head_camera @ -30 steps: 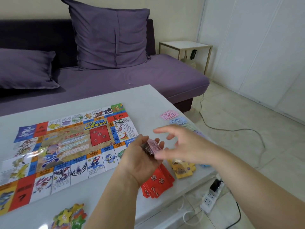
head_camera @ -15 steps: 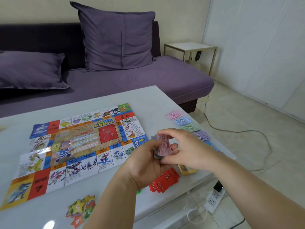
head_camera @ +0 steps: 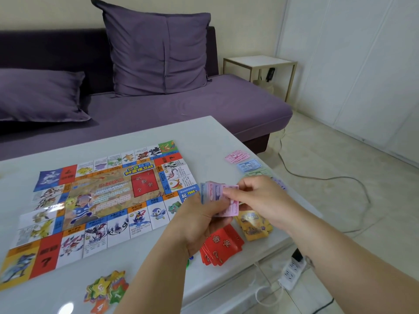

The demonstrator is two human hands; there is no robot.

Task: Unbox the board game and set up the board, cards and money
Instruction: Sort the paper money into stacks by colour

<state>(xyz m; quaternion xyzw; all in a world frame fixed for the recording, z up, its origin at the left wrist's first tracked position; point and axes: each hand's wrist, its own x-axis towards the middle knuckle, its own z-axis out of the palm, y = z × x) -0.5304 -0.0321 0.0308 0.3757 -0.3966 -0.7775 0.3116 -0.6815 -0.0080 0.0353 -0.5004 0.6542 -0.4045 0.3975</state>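
Currently, as I read it: left hand (head_camera: 199, 225) curled round a fanned stack of play money (head_camera: 214, 191); right hand (head_camera: 260, 198) pinching a pink note (head_camera: 231, 206) at that stack's front. Below the hands, on the white table (head_camera: 204, 132): red cards (head_camera: 221, 248), fanned; yellow cards (head_camera: 254, 225) just beside. Board (head_camera: 102, 205) lies unfolded flat, left of the hands. Pink pile (head_camera: 237, 156) and blue pile (head_camera: 249, 165) sit along the table's right edge. Star tokens (head_camera: 106, 291) sit at the near edge.

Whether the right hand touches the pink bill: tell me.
Touching. Head view shows the right hand pinching the pink bill atop the left hand's money stack.
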